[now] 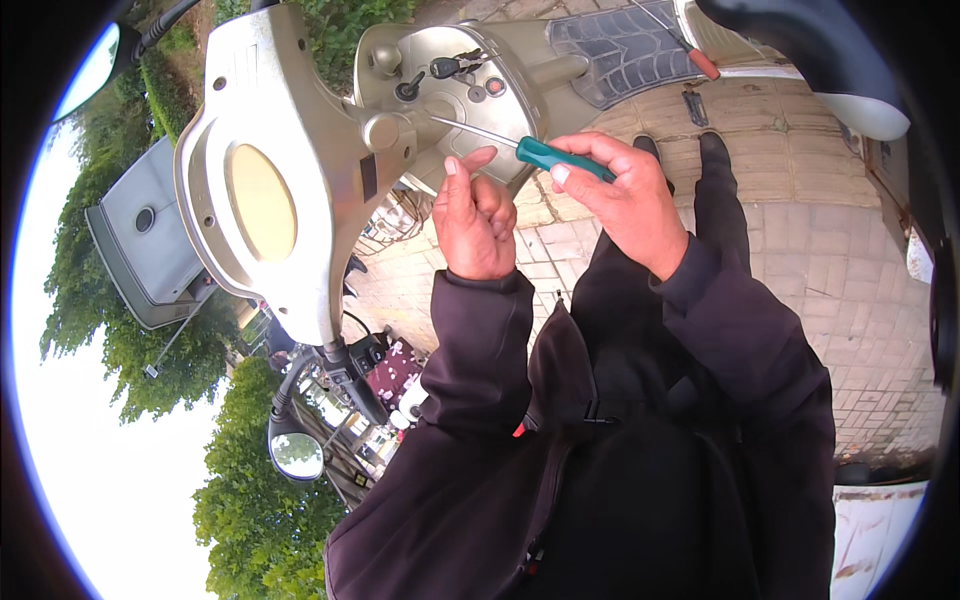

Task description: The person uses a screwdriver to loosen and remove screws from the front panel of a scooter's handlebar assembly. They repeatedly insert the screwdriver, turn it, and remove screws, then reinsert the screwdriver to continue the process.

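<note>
My right hand [636, 200] is closed round the teal handle of a screwdriver [538, 155]. Its thin metal shaft points left, and the tip lies in front of the round knob [382, 132] on a beige scooter [330, 120]; whether they touch I cannot tell. Just left of the handle, my left hand [478, 222] is raised with its fingers curled in and the thumb up near the index finger. Anything inside those fingers is hidden. Beyond both hands, a black key [446, 68] hangs by the ignition on the scooter's inner panel [515, 90].
Across the scooter's footboard [615, 55] lies a red-handled screwdriver [703, 64]. A small black piece [694, 107] rests on the paving [790, 240]. The scooter's seat [815, 40] is at upper right; a mirror [297, 453] juts out at lower left.
</note>
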A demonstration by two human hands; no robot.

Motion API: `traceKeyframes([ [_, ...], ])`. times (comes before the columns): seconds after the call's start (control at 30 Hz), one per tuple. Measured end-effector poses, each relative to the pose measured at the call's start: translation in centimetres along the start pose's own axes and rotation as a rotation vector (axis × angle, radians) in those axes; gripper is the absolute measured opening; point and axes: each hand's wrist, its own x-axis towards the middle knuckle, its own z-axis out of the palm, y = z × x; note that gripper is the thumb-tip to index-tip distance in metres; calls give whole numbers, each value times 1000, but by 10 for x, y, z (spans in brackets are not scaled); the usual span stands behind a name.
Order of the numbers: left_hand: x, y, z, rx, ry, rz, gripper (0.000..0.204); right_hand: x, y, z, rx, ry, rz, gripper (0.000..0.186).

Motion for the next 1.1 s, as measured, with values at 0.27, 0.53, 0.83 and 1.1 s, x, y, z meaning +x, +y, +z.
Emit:
traceKeyframes([
  [0.27, 41, 4, 13, 96, 3, 78, 31, 29, 22, 18, 20, 33, -115, 34],
  [0.53, 39, 3, 6, 107, 99, 119, 28, 46, 27, 16, 77, -92, -40, 34],
  [0.83, 31, 14, 7, 271, 227, 149, 33, 39, 1, 42, -121, 13, -202, 34],
  [1.1, 32, 18, 17, 171, 243, 144, 33, 51, -27, 39, -429, -69, -255, 36],
])
